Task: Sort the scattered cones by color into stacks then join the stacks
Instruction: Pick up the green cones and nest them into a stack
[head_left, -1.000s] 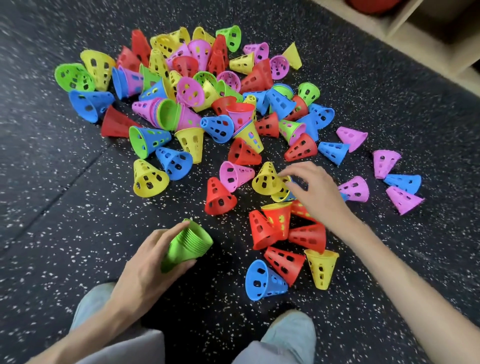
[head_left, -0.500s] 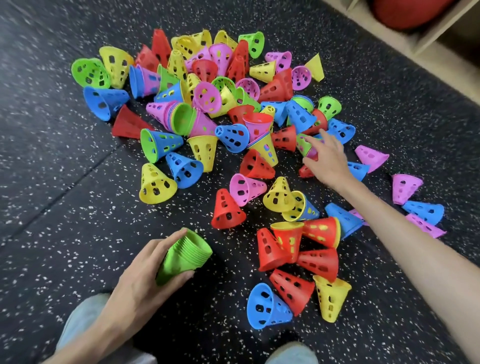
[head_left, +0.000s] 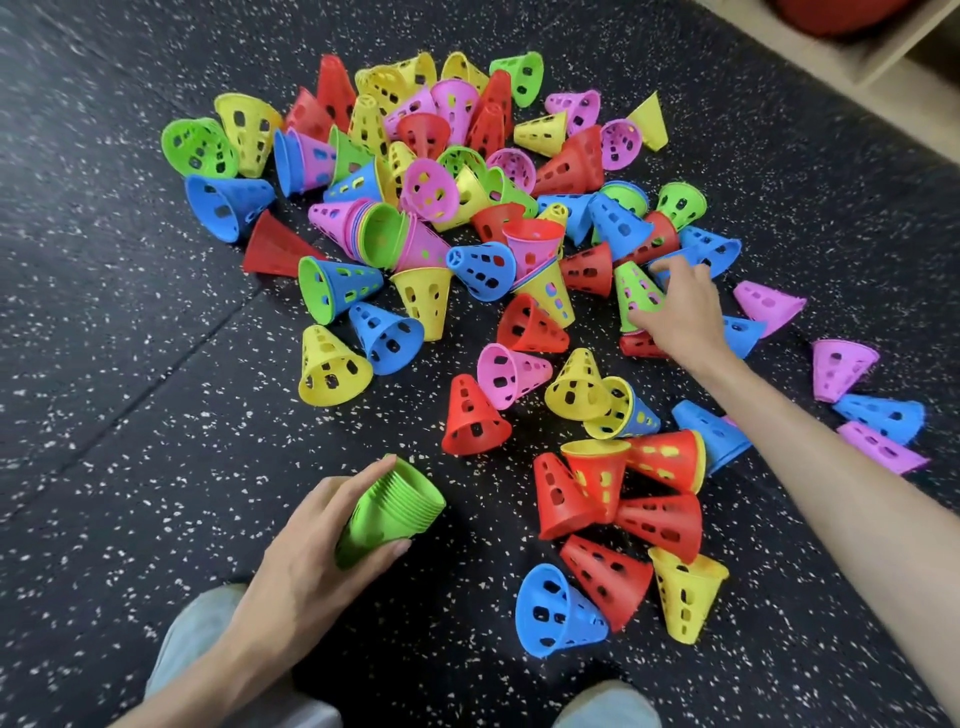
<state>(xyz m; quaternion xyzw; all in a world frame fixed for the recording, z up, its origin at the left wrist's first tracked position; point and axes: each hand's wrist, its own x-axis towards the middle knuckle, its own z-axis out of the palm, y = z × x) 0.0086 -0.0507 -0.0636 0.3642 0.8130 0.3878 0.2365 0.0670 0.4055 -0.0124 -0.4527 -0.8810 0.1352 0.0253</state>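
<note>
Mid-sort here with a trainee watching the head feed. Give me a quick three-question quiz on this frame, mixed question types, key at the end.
1. True or false: the left hand grips a nested green stack.
2. Multiple choice: the right hand takes hold of which cone? A) the pink cone lying far right, B) the green cone at the pile's right edge, C) the blue cone near the knees.
3. Fill in: the lone cone standing on its wide rim nearest the green stack, up and to its right, is ___.

Key: 1 true; 2 B; 3 red.
</note>
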